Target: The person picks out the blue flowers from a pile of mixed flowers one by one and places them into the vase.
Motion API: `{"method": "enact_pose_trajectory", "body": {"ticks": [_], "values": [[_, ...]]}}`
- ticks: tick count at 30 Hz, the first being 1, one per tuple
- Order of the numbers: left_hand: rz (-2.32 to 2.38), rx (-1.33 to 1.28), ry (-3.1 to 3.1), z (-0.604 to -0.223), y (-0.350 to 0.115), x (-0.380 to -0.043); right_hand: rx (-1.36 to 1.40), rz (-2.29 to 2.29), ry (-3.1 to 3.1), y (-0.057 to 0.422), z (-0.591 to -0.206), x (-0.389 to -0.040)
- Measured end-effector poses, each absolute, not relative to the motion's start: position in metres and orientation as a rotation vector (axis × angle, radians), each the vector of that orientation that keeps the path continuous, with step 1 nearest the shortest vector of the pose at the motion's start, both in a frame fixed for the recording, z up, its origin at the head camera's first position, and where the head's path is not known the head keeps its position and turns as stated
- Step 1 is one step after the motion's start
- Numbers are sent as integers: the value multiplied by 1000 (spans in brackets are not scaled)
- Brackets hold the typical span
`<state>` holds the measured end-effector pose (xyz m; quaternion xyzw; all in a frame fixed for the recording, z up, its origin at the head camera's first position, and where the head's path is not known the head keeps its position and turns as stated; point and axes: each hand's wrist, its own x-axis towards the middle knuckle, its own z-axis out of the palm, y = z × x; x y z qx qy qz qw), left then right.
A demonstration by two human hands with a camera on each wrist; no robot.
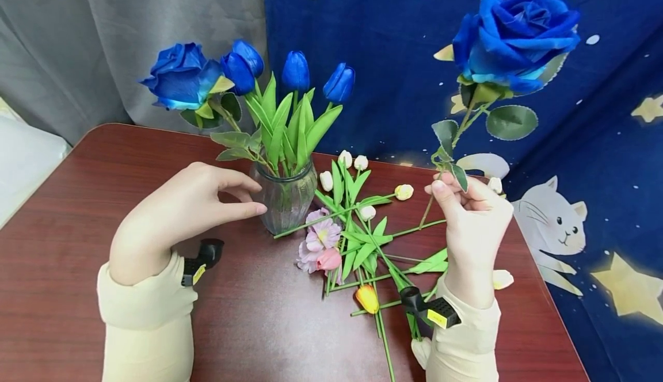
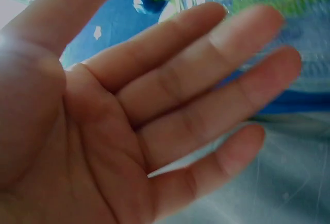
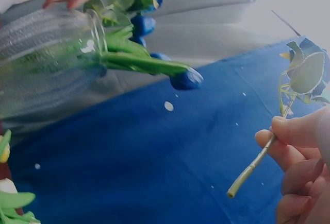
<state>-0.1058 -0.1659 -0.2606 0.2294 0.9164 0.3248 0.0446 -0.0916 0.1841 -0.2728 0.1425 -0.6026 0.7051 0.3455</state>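
Observation:
My right hand (image 1: 473,221) pinches the stem of a large blue rose (image 1: 518,42) between thumb and fingers, the bloom held high above the table. In the right wrist view the cut end of the rose stem (image 3: 250,172) sticks out below the fingertips. A ribbed clear glass vase (image 1: 287,203) stands upright on the table, holding blue tulips (image 1: 296,71) and another blue rose (image 1: 183,77) that leans left. Beside the vase's left side is my left hand (image 1: 199,201), its fingers extended and holding nothing; whether they touch the glass I cannot tell.
Several loose artificial flowers lie crossed right of the vase, among them a yellow-orange tulip (image 1: 368,299), a pink tulip (image 1: 328,259), lilac blossoms (image 1: 322,232) and white tulips (image 1: 326,181). Behind the brown table (image 1: 269,336) hang a grey curtain (image 1: 176,19) and a blue star-patterned cloth (image 1: 383,54).

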Motion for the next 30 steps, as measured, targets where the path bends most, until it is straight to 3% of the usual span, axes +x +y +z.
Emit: {"method": "enact_pose_trajectory", "body": {"ticks": [13, 30], "values": [[1358, 1187, 2860, -261, -149, -103, 526, 1823, -1740, 161, -281, -85], [1924, 1188, 2768, -259, -120, -99, 639, 1762, -1884, 138, -287, -77]]}}
